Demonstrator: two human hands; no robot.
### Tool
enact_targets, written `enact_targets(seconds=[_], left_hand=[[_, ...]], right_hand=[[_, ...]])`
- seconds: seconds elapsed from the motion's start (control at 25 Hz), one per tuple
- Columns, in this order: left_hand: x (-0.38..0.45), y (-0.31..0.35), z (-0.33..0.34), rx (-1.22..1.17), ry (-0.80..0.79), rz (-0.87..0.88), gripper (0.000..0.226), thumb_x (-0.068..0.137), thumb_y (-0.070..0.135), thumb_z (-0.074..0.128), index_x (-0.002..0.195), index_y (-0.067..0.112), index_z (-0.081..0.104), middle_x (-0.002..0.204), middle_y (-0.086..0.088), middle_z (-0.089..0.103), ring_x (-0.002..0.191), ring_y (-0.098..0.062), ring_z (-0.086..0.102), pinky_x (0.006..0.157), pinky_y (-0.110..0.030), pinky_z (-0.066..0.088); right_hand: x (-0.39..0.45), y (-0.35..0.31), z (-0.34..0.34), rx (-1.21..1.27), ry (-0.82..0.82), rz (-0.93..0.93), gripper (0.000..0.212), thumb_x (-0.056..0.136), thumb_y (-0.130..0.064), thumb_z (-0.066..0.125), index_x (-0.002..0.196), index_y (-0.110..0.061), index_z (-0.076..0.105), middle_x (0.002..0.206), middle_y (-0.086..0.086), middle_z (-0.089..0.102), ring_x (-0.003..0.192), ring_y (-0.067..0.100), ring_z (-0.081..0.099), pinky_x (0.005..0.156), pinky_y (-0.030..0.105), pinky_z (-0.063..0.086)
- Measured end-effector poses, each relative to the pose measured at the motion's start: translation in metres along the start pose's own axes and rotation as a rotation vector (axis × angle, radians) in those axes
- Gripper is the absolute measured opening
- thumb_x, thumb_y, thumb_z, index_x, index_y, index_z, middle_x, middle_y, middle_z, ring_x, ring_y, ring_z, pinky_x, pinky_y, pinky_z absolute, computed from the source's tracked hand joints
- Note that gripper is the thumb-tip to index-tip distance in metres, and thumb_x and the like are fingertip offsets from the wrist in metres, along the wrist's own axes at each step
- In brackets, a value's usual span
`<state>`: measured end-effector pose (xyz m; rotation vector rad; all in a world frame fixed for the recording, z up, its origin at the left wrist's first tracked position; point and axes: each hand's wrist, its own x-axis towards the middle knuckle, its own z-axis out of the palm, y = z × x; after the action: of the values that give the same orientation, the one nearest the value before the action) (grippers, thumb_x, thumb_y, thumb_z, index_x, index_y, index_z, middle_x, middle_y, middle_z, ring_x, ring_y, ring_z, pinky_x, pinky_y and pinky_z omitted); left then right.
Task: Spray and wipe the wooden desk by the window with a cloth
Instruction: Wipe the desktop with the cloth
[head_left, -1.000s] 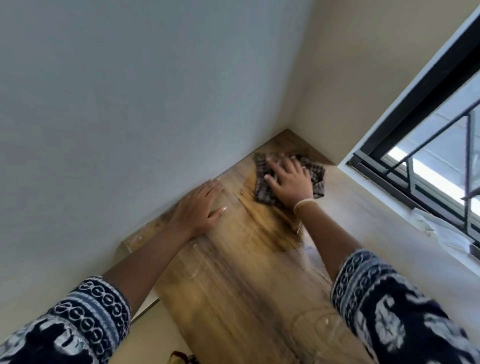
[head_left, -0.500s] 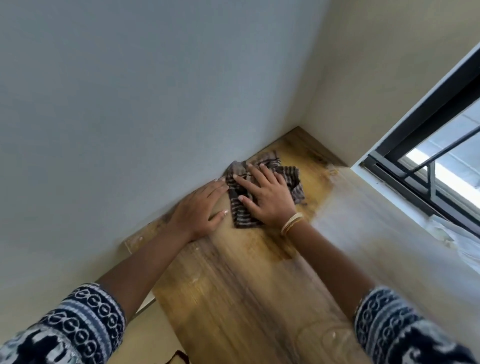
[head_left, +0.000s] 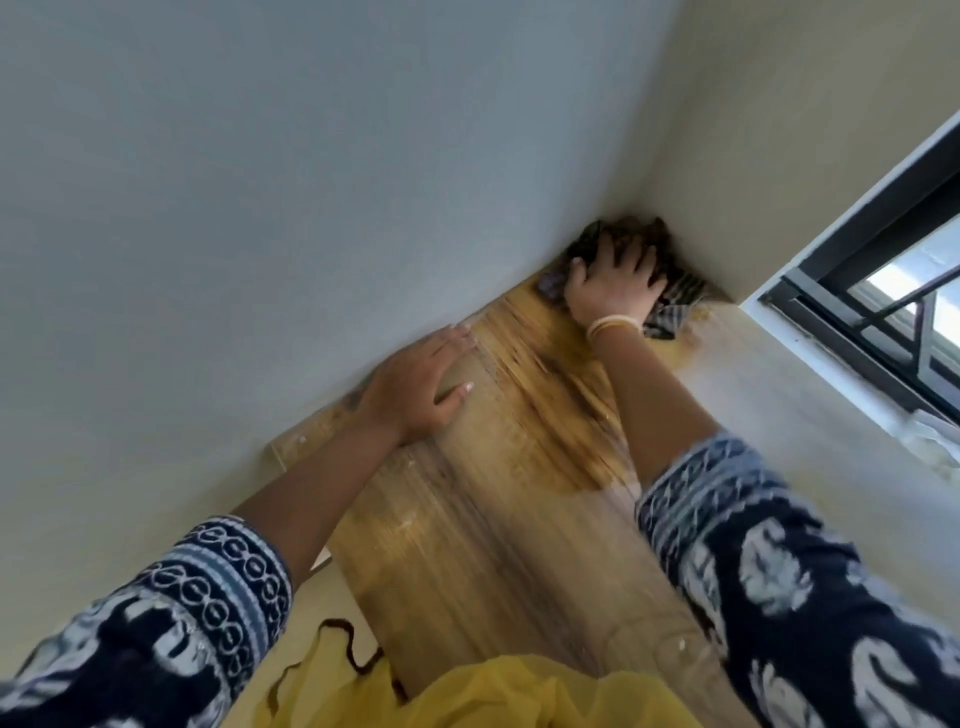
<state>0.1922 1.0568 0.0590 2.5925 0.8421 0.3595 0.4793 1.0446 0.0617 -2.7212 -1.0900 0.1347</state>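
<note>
Right hand (head_left: 613, 288) spread flat, fingers straight, pressing a crumpled dark checked cloth (head_left: 670, 301) into the far corner of the wooden desk (head_left: 493, 519), where two pale smooth walls meet. Soft folds bunched beyond the fingertips and to the right of the wrist; thin bangles (head_left: 613, 326) just behind the hand. Nearer from there, a darker wet streaked patch (head_left: 561, 415) on the grain. To the left, left hand (head_left: 415, 387) lying flat and open on the wood, holding nothing, beside the wall. Further right, dark-framed window (head_left: 872, 312)
</note>
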Motion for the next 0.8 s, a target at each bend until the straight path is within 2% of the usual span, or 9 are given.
enact_targets(seconds=[0.08,0.12,0.2,0.28,0.32,0.4,0.52,0.68,0.8], left_hand=[[0.0,-0.001,0.002,0.0,0.016,0.009,0.056,0.089,0.036,0.057,0.141,0.019,0.047,0.151,0.002,0.043,0.138,-0.013,0.04,0.111,-0.027,0.033],[0.0,-0.002,0.002,-0.002,0.025,0.018,0.056,0.088,0.037,0.055,0.14,0.018,0.049,0.15,0.001,0.045,0.137,-0.014,0.042,0.112,-0.029,0.035],[0.001,-0.001,0.003,0.011,0.033,0.015,0.059,0.085,0.042,0.05,0.137,0.016,0.051,0.146,-0.003,0.049,0.134,-0.018,0.046,0.11,-0.034,0.04],[0.001,0.0,0.0,0.025,0.042,-0.007,0.059,0.084,0.045,0.047,0.135,0.017,0.053,0.142,-0.004,0.052,0.13,-0.02,0.049,0.106,-0.036,0.043],[0.001,0.001,0.0,0.017,0.04,-0.009,0.058,0.084,0.045,0.048,0.135,0.018,0.052,0.142,-0.003,0.052,0.13,-0.02,0.049,0.106,-0.034,0.043],[0.001,0.001,0.0,-0.01,0.033,0.007,0.054,0.086,0.041,0.051,0.137,0.021,0.05,0.147,0.002,0.047,0.135,-0.015,0.044,0.108,-0.03,0.039],[0.001,-0.001,0.001,-0.032,0.021,0.004,0.054,0.087,0.038,0.053,0.138,0.024,0.048,0.151,0.006,0.042,0.139,-0.011,0.039,0.11,-0.031,0.037],[0.001,-0.002,0.001,-0.038,0.021,0.003,0.053,0.086,0.036,0.055,0.138,0.023,0.049,0.151,0.005,0.043,0.139,-0.011,0.039,0.11,-0.032,0.039],[0.0,0.0,0.0,-0.036,0.03,0.008,0.053,0.087,0.036,0.055,0.138,0.023,0.049,0.15,0.005,0.043,0.138,-0.011,0.04,0.11,-0.033,0.039]], right_hand=[[-0.048,-0.022,0.009,-0.018,0.021,-0.123,0.068,0.094,-0.054,0.032,0.152,-0.018,0.032,0.157,0.018,0.029,0.146,0.039,0.021,0.113,0.061,0.019],[-0.074,-0.027,0.01,-0.019,0.032,-0.27,0.068,0.094,-0.055,0.032,0.151,-0.017,0.034,0.155,0.017,0.033,0.145,0.039,0.025,0.112,0.061,0.023],[-0.111,-0.016,0.008,-0.064,-0.021,-0.679,0.065,0.095,-0.056,0.033,0.15,-0.021,0.037,0.153,0.012,0.039,0.144,0.034,0.03,0.111,0.057,0.029],[-0.094,0.006,-0.003,-0.104,-0.118,-1.047,0.064,0.096,-0.06,0.031,0.151,-0.028,0.035,0.154,0.007,0.039,0.144,0.028,0.031,0.113,0.05,0.03],[-0.072,0.018,-0.007,-0.106,-0.135,-1.124,0.064,0.096,-0.063,0.029,0.15,-0.031,0.035,0.153,0.007,0.04,0.143,0.028,0.033,0.111,0.047,0.029],[-0.016,0.039,-0.01,-0.089,-0.063,-1.027,0.067,0.095,-0.068,0.027,0.145,-0.027,0.044,0.147,0.012,0.046,0.137,0.032,0.041,0.108,0.048,0.037],[0.053,0.066,-0.018,-0.103,-0.011,-0.656,0.078,0.09,-0.07,0.024,0.136,-0.014,0.052,0.139,0.018,0.051,0.128,0.038,0.048,0.1,0.048,0.042],[0.052,0.041,-0.008,-0.038,0.035,-0.307,0.067,0.084,-0.054,0.035,0.136,-0.014,0.049,0.144,0.014,0.046,0.132,0.034,0.042,0.102,0.049,0.036],[0.028,0.005,-0.004,0.013,0.025,-0.014,0.067,0.084,-0.052,0.037,0.14,-0.016,0.044,0.149,0.015,0.039,0.139,0.035,0.031,0.109,0.053,0.027]])
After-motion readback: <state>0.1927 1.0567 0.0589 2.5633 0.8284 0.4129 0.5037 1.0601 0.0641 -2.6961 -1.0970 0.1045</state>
